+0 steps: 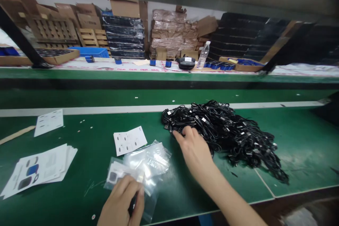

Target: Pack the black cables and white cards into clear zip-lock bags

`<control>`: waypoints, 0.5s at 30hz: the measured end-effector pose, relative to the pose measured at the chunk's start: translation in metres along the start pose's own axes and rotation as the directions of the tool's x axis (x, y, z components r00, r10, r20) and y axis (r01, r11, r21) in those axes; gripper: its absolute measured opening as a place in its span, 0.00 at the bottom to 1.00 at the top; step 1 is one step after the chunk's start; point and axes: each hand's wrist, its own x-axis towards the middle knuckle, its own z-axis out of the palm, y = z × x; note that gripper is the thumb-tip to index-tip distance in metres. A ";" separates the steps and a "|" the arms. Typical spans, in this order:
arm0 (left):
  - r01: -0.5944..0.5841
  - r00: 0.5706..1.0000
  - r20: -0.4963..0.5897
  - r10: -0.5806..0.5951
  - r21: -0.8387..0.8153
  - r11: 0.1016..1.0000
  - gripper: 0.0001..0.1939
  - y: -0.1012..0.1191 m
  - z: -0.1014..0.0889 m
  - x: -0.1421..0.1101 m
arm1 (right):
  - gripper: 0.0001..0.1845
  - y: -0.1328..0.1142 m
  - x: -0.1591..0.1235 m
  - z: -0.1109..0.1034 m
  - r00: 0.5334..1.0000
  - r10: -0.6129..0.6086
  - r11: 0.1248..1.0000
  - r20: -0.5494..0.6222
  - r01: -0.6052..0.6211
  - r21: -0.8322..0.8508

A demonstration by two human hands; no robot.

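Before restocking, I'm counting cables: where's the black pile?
In the head view, the black cable pile lies right of centre on the green table, with the right hand at its lower left edge.

Clear bottle (203, 55), blue bin (90, 52)

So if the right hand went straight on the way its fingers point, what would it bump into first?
Most likely the left end of the pile of black USB cables; the right hand's fingertips may even be touching it, though depth is unclear.

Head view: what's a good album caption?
Right hand at a heap of black cables, left hand over clear plastic bags, at a green workbench.
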 end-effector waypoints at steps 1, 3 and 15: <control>0.004 0.999 0.035 -0.005 0.018 1.000 0.13 0.000 0.001 0.002 | 0.19 0.007 0.009 0.001 1.000 0.012 0.999 -0.015 -0.013 -0.036; 0.002 0.998 0.063 -0.006 0.064 0.998 0.13 -0.001 0.006 0.005 | 0.16 0.018 0.023 0.004 1.000 -0.013 0.999 -0.017 0.012 -0.035; 0.043 0.995 0.083 -0.047 0.050 0.998 0.13 0.003 0.001 0.013 | 0.06 -0.034 -0.046 0.016 0.950 -0.163 0.672 0.266 -0.091 0.735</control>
